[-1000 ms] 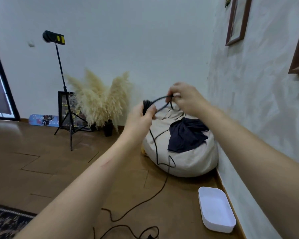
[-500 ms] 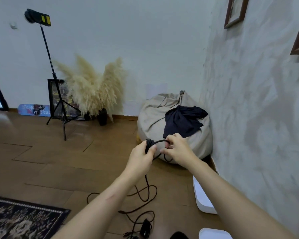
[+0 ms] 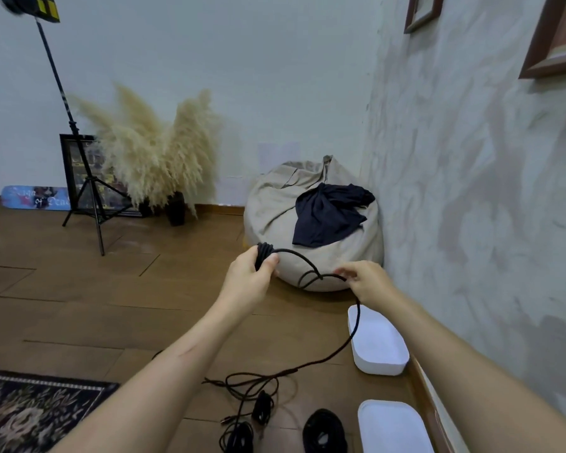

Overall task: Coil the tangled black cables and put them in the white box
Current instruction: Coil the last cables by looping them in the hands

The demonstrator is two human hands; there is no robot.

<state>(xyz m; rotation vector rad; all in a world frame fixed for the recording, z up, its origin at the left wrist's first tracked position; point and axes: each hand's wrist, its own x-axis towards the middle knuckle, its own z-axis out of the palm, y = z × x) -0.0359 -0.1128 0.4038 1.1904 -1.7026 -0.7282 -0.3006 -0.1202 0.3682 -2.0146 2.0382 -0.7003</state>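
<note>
While your rug fills the near left corner and a stand and dry grass sit by the back wall, your left hand is held out over the floor. Its fingers and thumb are curled round a coil of black cable, several loops bunched in the grip just in front of the beanbag, which has a dark cloth draped on it.

From the coil one strand arches right, crosses a small loop and reaches your right hand. That hand pinches it between thumb and fingertips, its other fingers loosely bent. Your hands are near each other at about the same height, the strand bridging them.

Below your right hand the strand drops across the left edge of the white box, then trails down-left to a loose tangle on the floor between your forearms. A wound bundle lies beside it, just left of a white lid. The box sits on the floor by the right wall, near the beanbag.
</note>
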